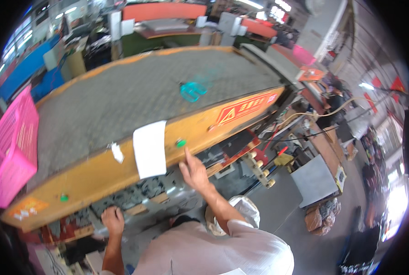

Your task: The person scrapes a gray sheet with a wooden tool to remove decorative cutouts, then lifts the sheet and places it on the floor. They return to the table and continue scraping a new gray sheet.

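Before me is the wide yellow front beam [98, 178] of a large machine, apparently a cutting press. My right hand [195, 173] is raised at its lower edge, index finger extended just below a green push button [180, 143]; nothing shows in that hand. Curled into a loose fist, my left hand [113, 220] is lower down, under the beam and to the right of a second green button [64, 197]. No object is visible in it. A white paper sheet [151, 149] hangs over the beam between the hands. Dark cut pieces [139, 192] lie on the surface beneath.
A pink plastic basket [13, 151] stands at the left end of the machine's grey top [122, 92]. Teal-handled scissors [192, 91] lie there, blurred. To the right are a roller rack [259, 168], a hose [304, 113], a white sack [244, 208] and bagged goods [323, 216] on the floor.
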The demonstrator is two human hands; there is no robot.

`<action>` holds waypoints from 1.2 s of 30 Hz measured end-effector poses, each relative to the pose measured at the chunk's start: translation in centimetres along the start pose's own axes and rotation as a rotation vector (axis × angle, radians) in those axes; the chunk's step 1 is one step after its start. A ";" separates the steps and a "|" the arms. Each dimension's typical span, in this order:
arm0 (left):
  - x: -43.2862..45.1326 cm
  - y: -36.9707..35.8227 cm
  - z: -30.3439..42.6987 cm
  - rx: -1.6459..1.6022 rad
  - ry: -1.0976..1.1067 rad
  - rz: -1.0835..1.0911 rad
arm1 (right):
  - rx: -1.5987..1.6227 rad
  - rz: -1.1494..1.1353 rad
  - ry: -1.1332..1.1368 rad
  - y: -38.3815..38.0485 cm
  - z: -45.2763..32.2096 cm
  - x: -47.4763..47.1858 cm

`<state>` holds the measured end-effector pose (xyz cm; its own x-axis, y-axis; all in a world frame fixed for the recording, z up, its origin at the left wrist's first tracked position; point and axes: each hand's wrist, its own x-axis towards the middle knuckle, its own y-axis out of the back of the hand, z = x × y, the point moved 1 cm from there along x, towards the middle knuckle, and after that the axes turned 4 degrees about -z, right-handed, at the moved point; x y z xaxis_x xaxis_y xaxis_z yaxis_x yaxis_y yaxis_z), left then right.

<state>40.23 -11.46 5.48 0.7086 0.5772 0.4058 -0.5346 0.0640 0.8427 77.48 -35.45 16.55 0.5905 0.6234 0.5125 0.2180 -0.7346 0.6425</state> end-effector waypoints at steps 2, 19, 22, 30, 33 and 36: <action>-0.6 -1.8 0.6 0.042 0.068 0.025 | -0.065 0.066 0.012 0.7 4.4 -3.0; -2.6 -5.5 -0.5 -0.028 0.083 0.063 | -0.209 -0.138 0.010 -3.5 15.1 -8.6; -3.1 -5.7 -0.2 -0.022 0.146 -0.034 | -0.156 -0.252 -0.088 -4.2 16.1 -9.1; 1.2 -1.1 11.8 -0.206 0.025 0.069 | 0.016 -0.302 -0.226 -1.5 11.7 -5.2; 5.7 -5.1 18.1 -0.493 -0.169 -0.043 | -0.176 -0.501 -0.201 -4.5 8.4 -1.5; 9.3 -12.6 21.2 -0.483 -0.216 -0.165 | -0.166 -0.457 -0.088 -8.9 6.6 1.8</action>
<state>63.26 -24.15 6.15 0.8521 0.3508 0.3885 -0.5228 0.5346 0.6640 81.70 -29.57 8.00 0.5281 0.8418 0.1118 0.3472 -0.3342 0.8762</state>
